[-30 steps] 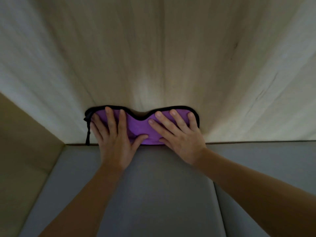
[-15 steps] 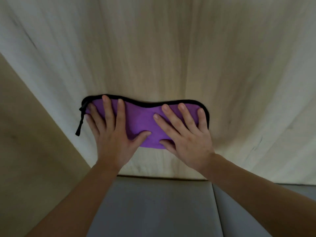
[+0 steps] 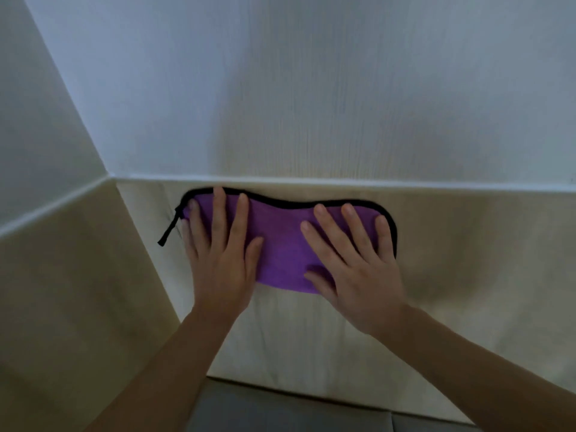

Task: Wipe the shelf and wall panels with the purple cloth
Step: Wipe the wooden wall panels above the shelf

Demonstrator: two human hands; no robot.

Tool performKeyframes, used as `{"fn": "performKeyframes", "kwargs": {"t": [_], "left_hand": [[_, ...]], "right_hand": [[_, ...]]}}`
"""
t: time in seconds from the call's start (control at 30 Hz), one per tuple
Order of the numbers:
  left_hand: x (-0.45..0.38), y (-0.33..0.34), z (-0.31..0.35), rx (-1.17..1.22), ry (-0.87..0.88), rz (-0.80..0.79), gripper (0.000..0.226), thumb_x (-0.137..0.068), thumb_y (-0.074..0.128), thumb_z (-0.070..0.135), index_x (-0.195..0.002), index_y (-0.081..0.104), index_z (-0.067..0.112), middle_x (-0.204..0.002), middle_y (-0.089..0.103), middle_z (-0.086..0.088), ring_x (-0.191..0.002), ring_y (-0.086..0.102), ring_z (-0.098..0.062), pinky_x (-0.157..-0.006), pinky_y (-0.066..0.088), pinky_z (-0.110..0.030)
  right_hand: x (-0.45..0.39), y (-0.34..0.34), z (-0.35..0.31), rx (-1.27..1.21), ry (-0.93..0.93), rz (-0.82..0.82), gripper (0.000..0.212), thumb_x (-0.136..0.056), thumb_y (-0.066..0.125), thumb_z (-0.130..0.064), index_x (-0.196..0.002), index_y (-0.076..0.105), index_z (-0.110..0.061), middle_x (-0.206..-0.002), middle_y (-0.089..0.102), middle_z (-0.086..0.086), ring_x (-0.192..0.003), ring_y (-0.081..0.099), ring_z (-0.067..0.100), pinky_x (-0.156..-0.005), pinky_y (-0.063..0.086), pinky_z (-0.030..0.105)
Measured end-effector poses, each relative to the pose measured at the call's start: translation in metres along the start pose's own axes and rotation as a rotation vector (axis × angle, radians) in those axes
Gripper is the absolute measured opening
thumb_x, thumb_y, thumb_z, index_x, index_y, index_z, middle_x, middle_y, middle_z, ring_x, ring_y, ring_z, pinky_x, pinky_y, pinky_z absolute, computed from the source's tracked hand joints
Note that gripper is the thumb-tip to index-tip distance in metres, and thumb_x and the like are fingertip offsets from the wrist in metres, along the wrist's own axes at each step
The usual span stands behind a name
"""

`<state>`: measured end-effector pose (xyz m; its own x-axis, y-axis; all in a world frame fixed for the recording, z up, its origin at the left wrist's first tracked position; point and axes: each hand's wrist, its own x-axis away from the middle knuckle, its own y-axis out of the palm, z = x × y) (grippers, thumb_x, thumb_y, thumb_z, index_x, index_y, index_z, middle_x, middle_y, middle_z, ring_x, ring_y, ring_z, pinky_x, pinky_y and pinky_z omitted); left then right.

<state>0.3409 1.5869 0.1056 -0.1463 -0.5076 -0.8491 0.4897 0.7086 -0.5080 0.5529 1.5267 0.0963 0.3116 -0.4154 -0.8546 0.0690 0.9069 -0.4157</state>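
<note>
**A:** What does the view show?

**B:** A person's two bare arms reach up from the 6 o'clock edge. Both hands press a purple cloth with a black stitched hem (image 3: 283, 244) flat against a pale wood-grain back wall panel (image 3: 467, 260).

**A:** Are the hands gripping the cloth?

**B:** No. The left hand (image 3: 221, 260) lies open, fingers spread, palm on the cloth's end toward 9 o'clock. The right hand (image 3: 358, 269) is likewise open and flat on the end toward 3 o'clock. Neither is closed around anything.

**A:** How does the cloth lie?

**B:** Its long axis runs from 9 to 3 o'clock, across both palms. A short black loop (image 3: 168, 232) hangs from its 9 o'clock corner. The hemmed top edge sits just below a white horizontal ledge (image 3: 436, 183), and the left middle fingertip looks close to touching it.

**A:** What surrounds it?

**B:** A beige side panel (image 3: 78, 307) meets the back panel in a corner just beside the left hand, toward 9 o'clock. A grey shelf surface (image 3: 280, 413) shows near 6 o'clock.

**A:** So what does the next stroke depend on?

**B:** Probably that ledge: almost no panel remains above the cloth, while bare panel lies toward 6 and 3 o'clock.
</note>
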Motion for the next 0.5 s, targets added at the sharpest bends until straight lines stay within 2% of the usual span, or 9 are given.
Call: {"fn": "performKeyframes", "kwargs": {"t": [0.1, 0.2, 0.27, 0.37, 0.43, 0.5], "left_hand": [[-0.010, -0.014, -0.005, 0.052, 0.023, 0.107, 0.041, -0.105, 0.039, 0.035, -0.145, 0.040, 0.026, -0.155, 0.033, -0.012, -0.137, 0.033, -0.046, -0.114, 0.027, -0.056], [-0.020, -0.021, -0.001, 0.088, -0.028, 0.176, 0.031, -0.099, 0.054, 0.027, -0.130, 0.053, 0.025, -0.139, 0.051, -0.013, -0.122, 0.046, -0.044, -0.105, 0.035, -0.056], [-0.025, -0.023, 0.003, 0.106, -0.065, 0.203, 0.029, -0.096, 0.061, 0.025, -0.125, 0.057, 0.023, -0.130, 0.058, -0.013, -0.116, 0.053, -0.043, -0.102, 0.037, -0.055], [-0.028, -0.027, 0.000, 0.131, -0.063, 0.215, 0.030, -0.093, 0.064, 0.025, -0.120, 0.065, 0.012, -0.119, 0.063, -0.013, -0.110, 0.057, -0.035, -0.101, 0.037, -0.051], [-0.030, -0.030, -0.005, 0.129, -0.049, 0.213, 0.031, -0.090, 0.067, 0.026, -0.116, 0.069, 0.009, -0.112, 0.066, -0.011, -0.105, 0.059, -0.032, -0.098, 0.038, -0.050], [-0.031, -0.034, -0.008, 0.104, -0.029, 0.201, 0.025, -0.089, 0.070, 0.027, -0.107, 0.073, 0.010, -0.105, 0.069, -0.008, -0.098, 0.062, -0.038, -0.092, 0.041, -0.050]], "right_hand": [[-0.003, -0.010, 0.004, -0.129, 0.010, -0.017, 0.076, -0.096, 0.059, -0.021, -0.160, 0.017, -0.025, -0.168, 0.013, -0.002, -0.154, 0.013, 0.021, -0.124, 0.006, 0.048], [-0.005, -0.017, 0.009, -0.242, 0.043, -0.057, 0.090, -0.078, 0.057, 0.009, -0.156, 0.027, -0.023, -0.164, 0.022, -0.003, -0.154, 0.014, 0.017, -0.124, 0.005, 0.041], [-0.010, -0.020, 0.010, -0.294, 0.076, -0.009, 0.075, -0.082, 0.049, 0.011, -0.150, 0.037, -0.020, -0.157, 0.034, -0.002, -0.150, 0.025, 0.018, -0.122, 0.011, 0.038], [-0.022, -0.023, 0.007, -0.330, 0.139, 0.098, 0.044, -0.100, 0.045, -0.004, -0.141, 0.049, -0.019, -0.145, 0.049, -0.002, -0.132, 0.045, 0.022, -0.109, 0.030, 0.037], [-0.032, -0.024, 0.003, -0.307, 0.210, 0.146, 0.035, -0.103, 0.049, -0.011, -0.134, 0.060, -0.021, -0.131, 0.062, -0.001, -0.116, 0.054, 0.024, -0.095, 0.038, 0.040], [-0.040, -0.025, 0.000, -0.263, 0.267, 0.194, 0.032, -0.097, 0.062, -0.007, -0.124, 0.071, -0.020, -0.114, 0.070, 0.002, -0.101, 0.059, 0.025, -0.084, 0.039, 0.041]]}}
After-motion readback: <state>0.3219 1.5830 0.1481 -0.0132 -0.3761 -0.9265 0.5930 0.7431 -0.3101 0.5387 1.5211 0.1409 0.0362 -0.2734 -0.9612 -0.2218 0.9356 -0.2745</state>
